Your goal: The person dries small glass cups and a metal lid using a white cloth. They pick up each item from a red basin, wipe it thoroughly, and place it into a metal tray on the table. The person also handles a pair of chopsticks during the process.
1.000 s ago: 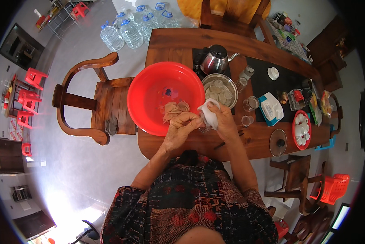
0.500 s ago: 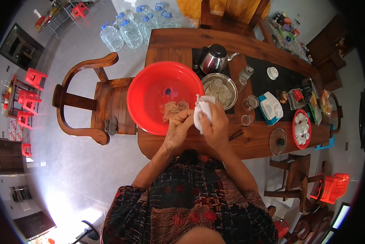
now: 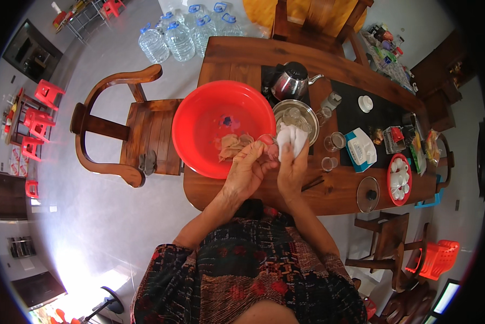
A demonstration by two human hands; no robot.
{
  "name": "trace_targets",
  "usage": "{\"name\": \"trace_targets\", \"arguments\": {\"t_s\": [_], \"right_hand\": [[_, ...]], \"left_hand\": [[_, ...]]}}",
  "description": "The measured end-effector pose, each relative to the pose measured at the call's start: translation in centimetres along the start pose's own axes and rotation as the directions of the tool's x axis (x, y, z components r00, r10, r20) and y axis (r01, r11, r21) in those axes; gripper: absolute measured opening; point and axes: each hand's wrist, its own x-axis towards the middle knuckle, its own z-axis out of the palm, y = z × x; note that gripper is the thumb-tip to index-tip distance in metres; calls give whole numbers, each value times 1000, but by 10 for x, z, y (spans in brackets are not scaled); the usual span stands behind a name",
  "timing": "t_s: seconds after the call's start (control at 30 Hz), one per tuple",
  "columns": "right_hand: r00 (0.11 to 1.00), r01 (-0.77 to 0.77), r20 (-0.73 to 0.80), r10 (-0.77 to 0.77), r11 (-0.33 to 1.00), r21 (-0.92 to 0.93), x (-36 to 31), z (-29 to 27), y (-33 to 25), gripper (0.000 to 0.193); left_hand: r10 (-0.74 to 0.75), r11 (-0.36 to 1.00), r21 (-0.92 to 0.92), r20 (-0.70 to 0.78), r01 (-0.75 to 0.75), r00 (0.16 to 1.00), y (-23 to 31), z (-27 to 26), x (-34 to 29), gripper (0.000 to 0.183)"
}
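My left hand (image 3: 246, 171) grips a small clear glass (image 3: 268, 141) over the right rim of the red plastic basin (image 3: 199, 108). In my right hand (image 3: 292, 175) is a bunched white cloth (image 3: 292, 137), its fingers closed round it just beside the glass. A wet tan cloth (image 3: 232, 147) lies in the basin, near its front wall. Behind the white cloth stands a steel bowl (image 3: 313, 125) with several clear glasses in it, partly hidden by the cloth. A steel kettle (image 3: 290, 81) with a black lid stands behind the bowl.
Right of my hands are clear glasses (image 3: 335, 141), a tissue pack (image 3: 361, 149), chopsticks (image 3: 312, 183), a glass lid (image 3: 368, 194) and a red tray (image 3: 391, 186) of white cups. A wooden armchair (image 3: 140, 129) stands left of the table (image 3: 221, 191). Water bottles (image 3: 180, 40) stand beyond.
My hands have drawn slightly apart, and the glass in my left hand now shows beside the cloth. The white cloth has shifted right, in front of the steel bowl. The view has shifted a little.
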Motion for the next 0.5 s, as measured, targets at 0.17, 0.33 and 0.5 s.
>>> {"name": "trace_targets", "arguments": {"t_s": [0.17, 0.33, 0.5], "right_hand": [[895, 421, 283, -345, 862, -281, -14, -6, -2, 36], [966, 161, 226, -122, 973, -165, 9, -4, -4, 28], [795, -533, 421, 436, 833, 145, 44, -15, 8, 27]], "left_hand": [[102, 993, -52, -140, -110, 985, -5, -4, 7, 16], [1, 999, 49, -142, 6, 990, -4, -5, 6, 17], [-129, 979, 151, -82, 141, 988, -10, -3, -4, 16]]}}
